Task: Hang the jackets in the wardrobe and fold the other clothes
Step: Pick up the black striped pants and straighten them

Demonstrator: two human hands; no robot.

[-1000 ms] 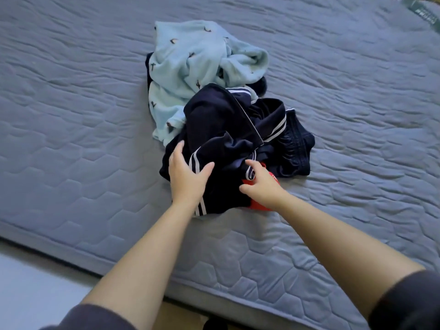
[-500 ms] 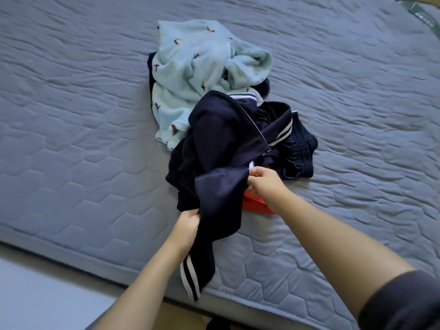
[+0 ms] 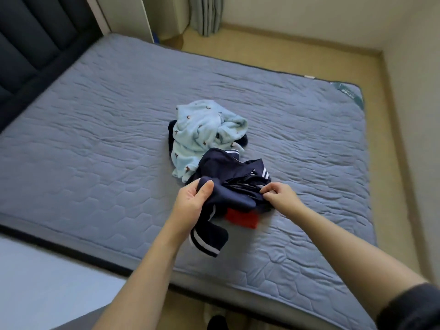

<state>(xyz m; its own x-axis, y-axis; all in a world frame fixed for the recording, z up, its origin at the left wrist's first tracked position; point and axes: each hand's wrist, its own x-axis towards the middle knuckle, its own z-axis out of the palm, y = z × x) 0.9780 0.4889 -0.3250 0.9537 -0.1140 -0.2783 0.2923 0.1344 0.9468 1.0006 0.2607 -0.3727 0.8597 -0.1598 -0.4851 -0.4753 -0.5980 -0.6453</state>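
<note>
Gripping the navy jacket (image 3: 229,171), left hand (image 3: 190,207) and right hand (image 3: 279,196), near the mattress (image 3: 95,167) edge, open room leftward.

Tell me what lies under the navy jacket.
A red garment pokes out beneath the navy jacket, on the mattress. Its covered part, and anything else underneath, cannot be seen.

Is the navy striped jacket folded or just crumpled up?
Crumpled, not folded: the navy jacket is bunched on the bed, left hand gripping one part, right hand pinching another.
</note>
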